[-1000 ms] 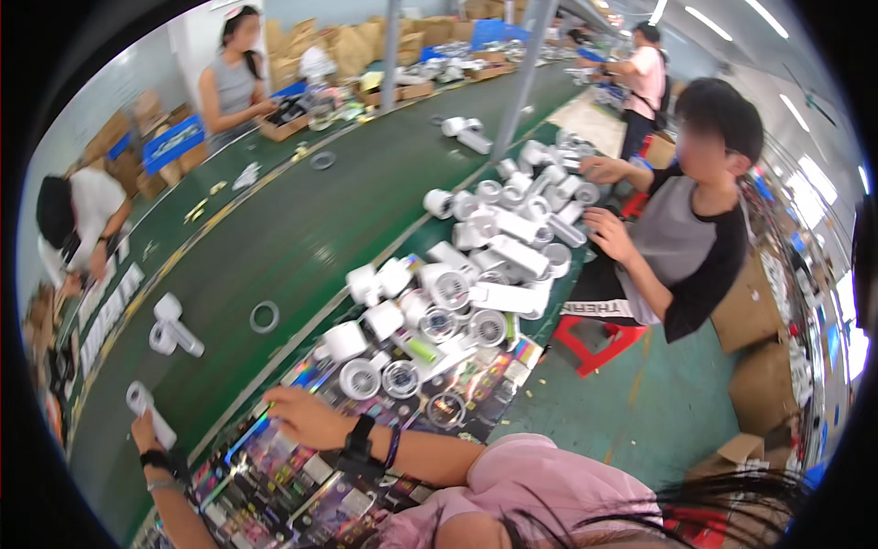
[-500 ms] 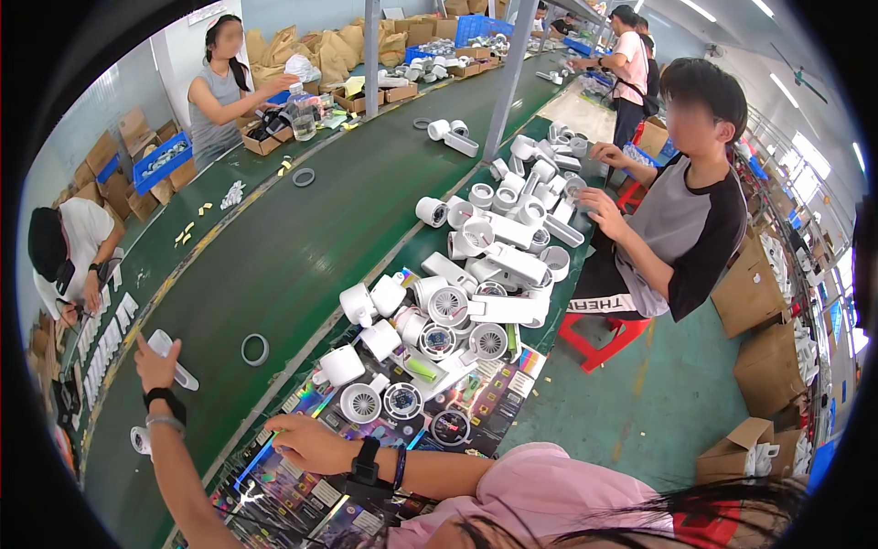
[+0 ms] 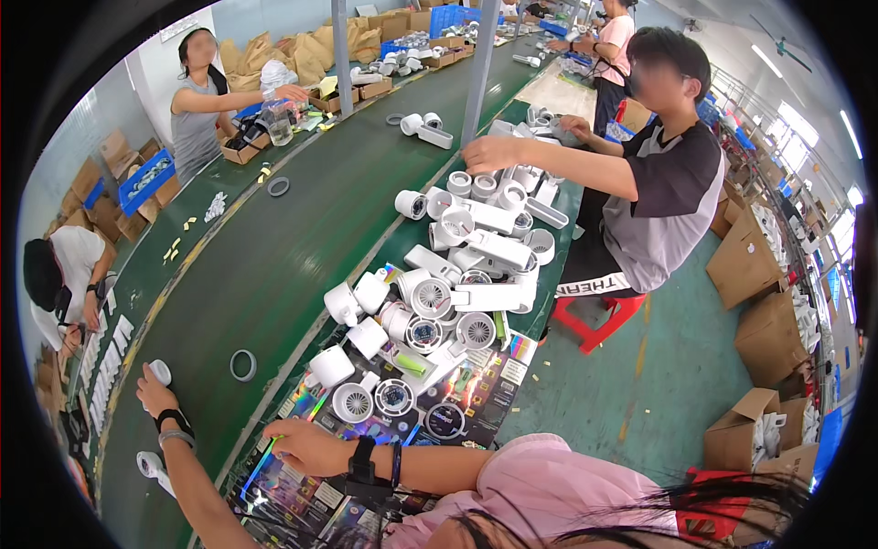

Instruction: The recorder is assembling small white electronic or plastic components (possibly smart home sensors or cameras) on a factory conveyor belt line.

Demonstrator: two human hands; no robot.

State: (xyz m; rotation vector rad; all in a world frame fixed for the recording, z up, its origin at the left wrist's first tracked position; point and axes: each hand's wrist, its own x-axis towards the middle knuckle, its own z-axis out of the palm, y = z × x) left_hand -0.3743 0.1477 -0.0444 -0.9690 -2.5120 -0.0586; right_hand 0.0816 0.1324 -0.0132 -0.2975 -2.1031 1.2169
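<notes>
My left hand point(image 3: 157, 395) reaches over the green conveyor belt at the left, its fingers closed on a white handheld fan point(image 3: 159, 371). Only the fan's rounded end shows above the fingers. Beside my left forearm another white handheld fan point(image 3: 151, 465) lies on the belt, partly covered by the arm. My right hand point(image 3: 309, 446) is low over shiny printed sheets point(image 3: 311, 499), fingers curled together; what they hold, if anything, is hidden. Ahead of it lie loose fan parts: an open round housing with a circuit board point(image 3: 395, 397), a grilled fan head point(image 3: 353, 401) and a dark-centred ring point(image 3: 446, 420).
A heap of white fans point(image 3: 476, 220) covers the table right of the belt point(image 3: 302, 247). Grey rings point(image 3: 243, 365) lie on the belt. A metal post point(image 3: 478, 73) rises by the heap. A co-worker point(image 3: 654, 174) sits at right, one arm over the heap; others work across the belt.
My left hand has closed round the fan on the belt, and its handle no longer shows. My right hand stays nearly still. The seated co-worker has stretched an arm across the heap toward the belt.
</notes>
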